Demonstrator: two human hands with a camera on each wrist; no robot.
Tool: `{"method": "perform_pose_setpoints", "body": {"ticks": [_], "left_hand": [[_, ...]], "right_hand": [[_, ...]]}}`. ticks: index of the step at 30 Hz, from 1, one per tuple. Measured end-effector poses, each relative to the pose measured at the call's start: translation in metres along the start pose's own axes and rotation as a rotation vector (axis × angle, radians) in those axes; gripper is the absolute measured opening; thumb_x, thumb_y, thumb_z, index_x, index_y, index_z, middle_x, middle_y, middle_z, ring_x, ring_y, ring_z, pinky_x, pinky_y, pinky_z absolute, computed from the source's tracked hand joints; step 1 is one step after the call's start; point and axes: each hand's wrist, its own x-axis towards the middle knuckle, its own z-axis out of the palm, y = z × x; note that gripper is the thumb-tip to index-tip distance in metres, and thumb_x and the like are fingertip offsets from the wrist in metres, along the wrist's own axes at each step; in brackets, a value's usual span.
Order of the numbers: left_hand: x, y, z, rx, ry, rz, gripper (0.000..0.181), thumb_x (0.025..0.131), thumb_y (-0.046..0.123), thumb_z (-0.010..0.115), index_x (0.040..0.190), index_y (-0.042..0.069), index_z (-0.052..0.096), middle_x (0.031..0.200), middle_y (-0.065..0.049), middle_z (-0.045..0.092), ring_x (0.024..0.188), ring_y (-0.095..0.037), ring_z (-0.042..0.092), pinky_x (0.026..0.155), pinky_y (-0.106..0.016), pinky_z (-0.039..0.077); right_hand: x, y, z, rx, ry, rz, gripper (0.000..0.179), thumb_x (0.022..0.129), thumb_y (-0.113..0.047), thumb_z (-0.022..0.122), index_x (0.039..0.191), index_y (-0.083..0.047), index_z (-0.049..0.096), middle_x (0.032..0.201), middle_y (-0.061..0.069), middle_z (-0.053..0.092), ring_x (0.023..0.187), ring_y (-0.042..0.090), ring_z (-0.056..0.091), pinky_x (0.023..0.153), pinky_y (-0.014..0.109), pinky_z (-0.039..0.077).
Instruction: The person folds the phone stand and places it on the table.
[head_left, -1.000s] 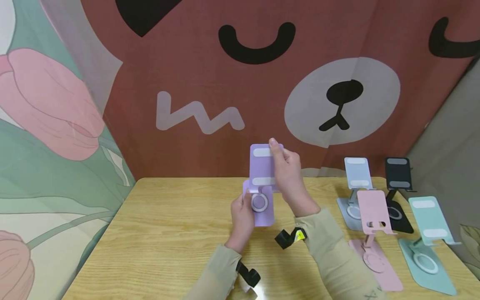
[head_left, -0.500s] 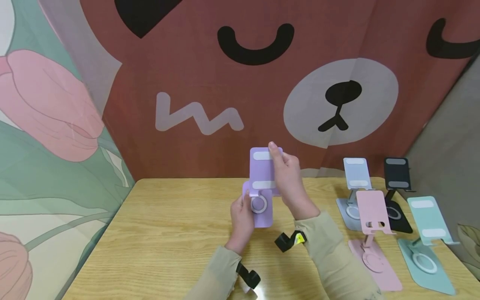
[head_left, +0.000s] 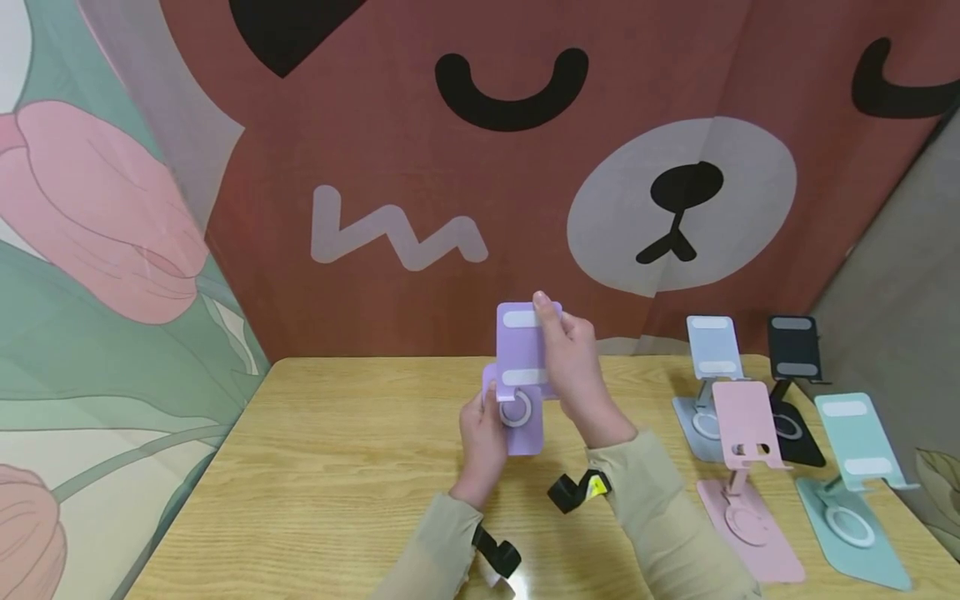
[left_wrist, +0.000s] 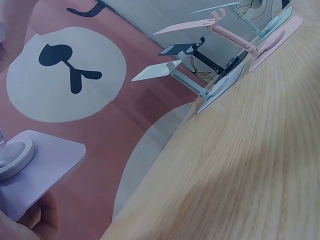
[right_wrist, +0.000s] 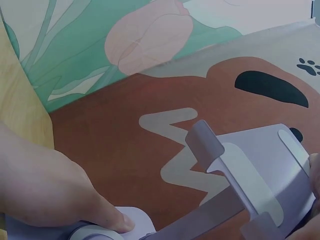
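Note:
Both hands hold a purple folding phone stand (head_left: 517, 346) up above the table, near its far edge. My left hand (head_left: 483, 442) grips the stand's base (left_wrist: 52, 157) at its left side, the thumb lying beside the round ring. My right hand (head_left: 581, 367) pinches the upper plate (right_wrist: 270, 170) by its right edge, thumb on the front face near the top. Two pale pads cross that plate. In the right wrist view an arm (right_wrist: 200, 215) joins base and plate, with the plate's lip towards the left. The fingers behind the plate are mostly hidden.
On the table's (head_left: 337, 467) right side stand several unfolded phone stands: light blue (head_left: 715, 346), black (head_left: 797, 346), pink (head_left: 748, 425) and mint green (head_left: 858, 442). A printed bear curtain (head_left: 375, 308) hangs right behind the table's far edge.
The upper plate and my right hand have come down slightly towards the base, so the plate covers more of the ring. My left hand has barely moved.

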Motion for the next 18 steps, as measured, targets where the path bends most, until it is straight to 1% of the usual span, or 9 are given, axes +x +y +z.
{"method": "perform_pose_setpoints", "body": {"ticks": [2, 4, 6, 13, 18], "left_hand": [[0.0, 0.0008, 0.0003, -0.008, 0.0, -0.021, 0.046, 0.108, 0.021, 0.05, 0.065, 0.004, 0.052, 0.074, -0.011, 0.068, 0.067, -0.016, 0.064, 0.06, -0.034, 0.057], [0.0003, 0.0009, 0.0005, -0.015, 0.007, -0.041, 0.045, 0.108, 0.021, 0.051, 0.065, 0.005, 0.053, 0.074, -0.01, 0.068, 0.067, -0.016, 0.064, 0.061, -0.033, 0.056], [0.0006, 0.0011, 0.0006, -0.023, 0.018, -0.051, 0.045, 0.107, 0.021, 0.051, 0.065, 0.005, 0.053, 0.072, -0.009, 0.067, 0.066, -0.015, 0.063, 0.061, -0.032, 0.055], [0.001, 0.0023, 0.0013, -0.013, 0.048, -0.049, 0.048, 0.107, 0.017, 0.052, 0.061, 0.006, 0.046, 0.063, -0.005, 0.058, 0.061, -0.013, 0.054, 0.057, -0.029, 0.049], [0.0014, 0.0034, 0.0014, -0.002, 0.06, -0.064, 0.047, 0.107, 0.017, 0.051, 0.061, 0.008, 0.049, 0.067, -0.006, 0.063, 0.063, -0.014, 0.057, 0.059, -0.031, 0.051]], "right_hand": [[-0.0011, 0.001, 0.0003, 0.002, 0.0, 0.0, 0.066, 0.098, -0.067, 0.051, 0.095, -0.003, 0.07, 0.082, 0.014, 0.065, 0.072, 0.027, 0.061, 0.06, 0.039, 0.051], [-0.0021, 0.002, 0.0005, 0.003, -0.001, -0.002, 0.066, 0.098, -0.066, 0.05, 0.095, -0.003, 0.071, 0.082, 0.014, 0.065, 0.072, 0.027, 0.061, 0.06, 0.039, 0.051], [-0.0031, 0.0031, 0.0009, -0.001, -0.002, -0.005, 0.066, 0.098, -0.066, 0.05, 0.095, -0.003, 0.071, 0.082, 0.014, 0.065, 0.073, 0.027, 0.061, 0.06, 0.039, 0.051], [-0.0066, 0.006, 0.0018, -0.002, -0.01, -0.016, 0.065, 0.099, -0.065, 0.049, 0.098, -0.003, 0.071, 0.084, 0.015, 0.066, 0.074, 0.028, 0.061, 0.061, 0.039, 0.052], [-0.0082, 0.0077, 0.0027, 0.015, -0.016, -0.008, 0.066, 0.099, -0.065, 0.05, 0.098, -0.003, 0.071, 0.084, 0.016, 0.066, 0.073, 0.028, 0.061, 0.061, 0.039, 0.052]]}}
